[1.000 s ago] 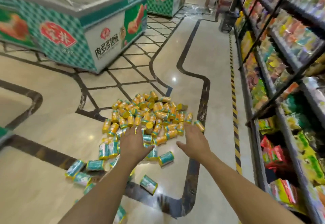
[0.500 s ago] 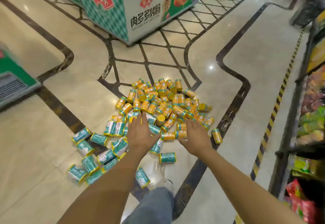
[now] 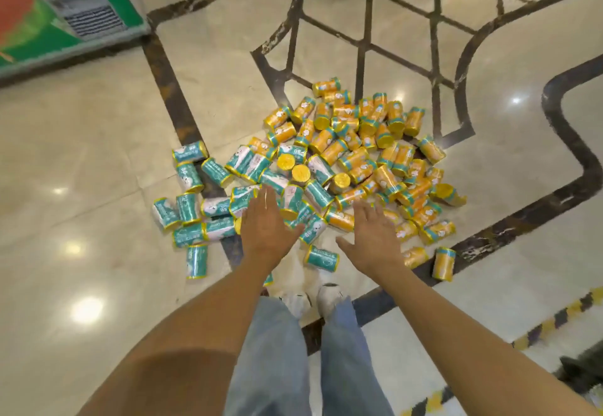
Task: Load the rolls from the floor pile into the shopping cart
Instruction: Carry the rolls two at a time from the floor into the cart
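Pile of rolls (image 3: 332, 167) on a glossy tiled floor (image 3: 98, 154), orange-wrapped toward the far right, teal-wrapped toward the near left; left hand (image 3: 266, 229) and right hand (image 3: 375, 239) extended over its near edge, fingers straight and spread, holding nothing; white shoes (image 3: 313, 300) just behind one stray teal roll (image 3: 321, 258).

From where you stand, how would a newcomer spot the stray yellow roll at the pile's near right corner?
Find the pile of rolls, then the dark floor band curving past its right side. The stray yellow roll lies on that band, right of the right hand, nearest you of all yellow ones.
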`<state>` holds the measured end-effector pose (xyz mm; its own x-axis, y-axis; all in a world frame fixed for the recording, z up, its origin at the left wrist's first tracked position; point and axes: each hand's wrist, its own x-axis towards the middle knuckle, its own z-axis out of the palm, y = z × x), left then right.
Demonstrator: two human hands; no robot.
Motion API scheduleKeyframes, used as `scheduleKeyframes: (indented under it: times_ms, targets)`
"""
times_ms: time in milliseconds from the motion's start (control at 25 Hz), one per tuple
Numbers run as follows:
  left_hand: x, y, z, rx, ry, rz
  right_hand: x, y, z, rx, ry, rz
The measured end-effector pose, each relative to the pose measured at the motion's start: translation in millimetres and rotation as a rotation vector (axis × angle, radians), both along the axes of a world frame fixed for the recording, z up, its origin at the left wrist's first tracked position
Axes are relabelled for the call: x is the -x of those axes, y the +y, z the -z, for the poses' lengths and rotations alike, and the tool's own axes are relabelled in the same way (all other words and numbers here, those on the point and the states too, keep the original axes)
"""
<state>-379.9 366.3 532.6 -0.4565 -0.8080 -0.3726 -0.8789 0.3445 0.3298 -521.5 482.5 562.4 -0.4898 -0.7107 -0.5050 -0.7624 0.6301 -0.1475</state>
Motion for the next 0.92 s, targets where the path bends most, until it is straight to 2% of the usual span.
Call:
scheduleKeyframes:
  times_ms: [160, 320, 440, 600, 800, 920]
  targets:
    - [-14.5, 16.9, 106.0, -0.014, -0.042, -0.191, 11.7, -6.5, 111.0, -0.058, -0.059, -0.112]
    - [-53.1, 48.7, 232.4, -0.084, -0.112, -0.261, 8.2, 2.3, 242.9, -0.124, -0.137, -0.148]
    - [-79.2, 66.6, 334.1, -0.066, -0.165, -0.336, -3.7, 17.8, 347.8, -0.197, -0.155, -0.173]
    - [-89.5, 63.9, 426.6, -0.136, -0.154, -0.494, -16.5, 33.0, 456.8, -0.192, -0.157, -0.194]
    - [-103.1, 66.4, 519.3, -0.213, -0.198, -0.61, -34.1, 28.7, 552.6, -0.174, -0.159, -0.228]
    - [-104.1, 65.2, 546.9, -0.218, -0.206, -0.64, -38.8, 29.3, 582.2, -0.106, -0.049, -0.242]
